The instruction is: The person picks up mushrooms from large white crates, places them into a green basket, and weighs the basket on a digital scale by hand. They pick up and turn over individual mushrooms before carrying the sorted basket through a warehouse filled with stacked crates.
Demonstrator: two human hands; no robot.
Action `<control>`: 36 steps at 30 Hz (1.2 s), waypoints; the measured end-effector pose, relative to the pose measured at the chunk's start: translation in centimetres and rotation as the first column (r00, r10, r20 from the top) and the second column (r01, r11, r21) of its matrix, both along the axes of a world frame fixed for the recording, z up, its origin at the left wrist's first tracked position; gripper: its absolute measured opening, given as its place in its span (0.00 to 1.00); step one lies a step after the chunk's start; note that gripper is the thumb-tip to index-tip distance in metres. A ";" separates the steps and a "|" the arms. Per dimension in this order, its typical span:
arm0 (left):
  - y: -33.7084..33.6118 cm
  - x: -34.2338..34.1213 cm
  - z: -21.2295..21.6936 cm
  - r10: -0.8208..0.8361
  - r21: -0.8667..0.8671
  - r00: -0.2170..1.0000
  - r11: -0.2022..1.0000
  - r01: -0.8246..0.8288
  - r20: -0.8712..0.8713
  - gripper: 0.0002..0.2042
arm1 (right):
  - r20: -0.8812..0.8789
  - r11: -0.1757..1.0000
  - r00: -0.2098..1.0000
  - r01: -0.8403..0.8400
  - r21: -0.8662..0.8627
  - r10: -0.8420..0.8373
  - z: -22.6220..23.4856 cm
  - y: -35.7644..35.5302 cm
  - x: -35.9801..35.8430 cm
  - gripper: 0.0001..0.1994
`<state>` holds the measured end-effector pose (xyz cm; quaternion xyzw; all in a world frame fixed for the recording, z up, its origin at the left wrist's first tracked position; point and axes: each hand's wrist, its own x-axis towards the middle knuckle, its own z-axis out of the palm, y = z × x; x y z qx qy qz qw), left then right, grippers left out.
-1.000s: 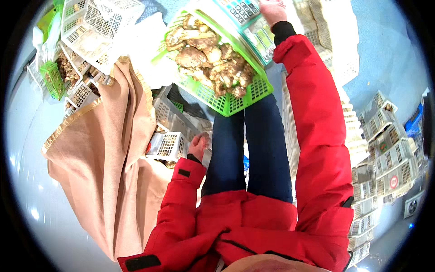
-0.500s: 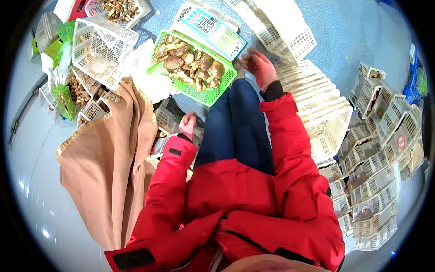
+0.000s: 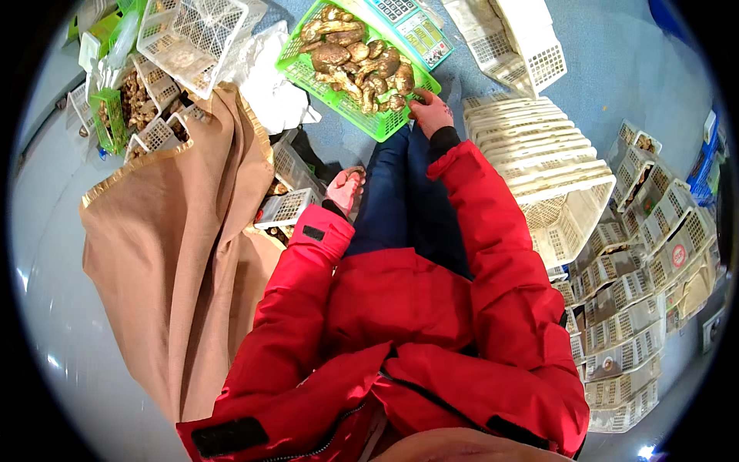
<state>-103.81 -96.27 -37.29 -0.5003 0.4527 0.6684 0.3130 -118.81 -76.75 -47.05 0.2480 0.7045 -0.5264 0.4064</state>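
Note:
A bright green plastic basket (image 3: pixel 339 102) filled with brown-capped mushrooms (image 3: pixel 362 61) stands ahead of me, close to my knees. My right hand (image 3: pixel 432 112) is closed at the basket's right corner, its fingertips on the rim beside the nearest mushrooms. Lower and to the left, my left hand (image 3: pixel 346 189) hangs beside my thigh with its fingers curled in; whatever they may hold is hidden. Just behind the basket lies a scale (image 3: pixel 416 35) with a keypad and a pale blue panel, partly cut off by the top of the picture.
Nested white plastic baskets (image 3: pixel 566 219) stand at my right, with other white crates (image 3: pixel 531 46) beyond them. Stacked crates (image 3: pixel 639 308) line the far right. A brown cloth (image 3: pixel 177 254) drapes at my left, near a white plastic bag (image 3: pixel 281 81) and crates of mushrooms (image 3: pixel 138 100).
My right hand has gone from open beside the scale to closed at the basket's corner. My left hand sits slightly higher and further right. The whole view has shifted.

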 end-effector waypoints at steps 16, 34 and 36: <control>-1.0 4.3 -0.2 0.160 -0.075 0.985 0.985 -0.155 0.063 0.14 | -0.132 0.755 0.805 -0.467 0.461 0.578 1.6 -8.5 -2.0 0.20; -1.2 5.4 0.3 0.266 -0.076 0.963 0.962 -0.262 0.045 0.14 | -0.198 0.602 0.672 -0.443 0.665 0.713 -0.2 -15.3 -15.3 0.21; -1.0 5.6 0.4 0.313 -0.088 0.947 0.948 -0.307 0.066 0.14 | -0.150 0.579 0.677 -0.469 0.667 0.721 0.2 -16.0 -15.2 0.19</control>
